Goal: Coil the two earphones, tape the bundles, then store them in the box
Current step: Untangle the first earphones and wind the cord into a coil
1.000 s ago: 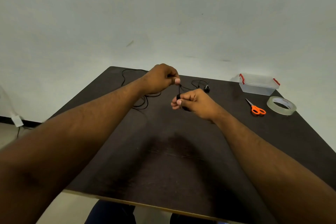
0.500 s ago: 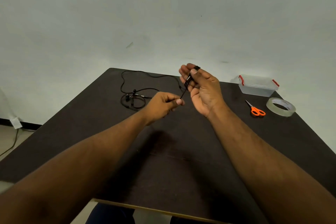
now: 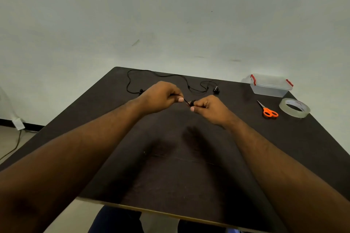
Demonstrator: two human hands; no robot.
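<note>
Above table (image 3: 170, 166), left hand (image 3: 161, 96) pinches cable (image 3: 186, 101); right hand (image 3: 208, 107) grips coil

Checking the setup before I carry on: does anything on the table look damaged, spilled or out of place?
Nothing stands out. Loose earphone cable sprawls at the far edge, as expected mid-coiling; box, scissors and tape roll sit tidily at the right.
</note>
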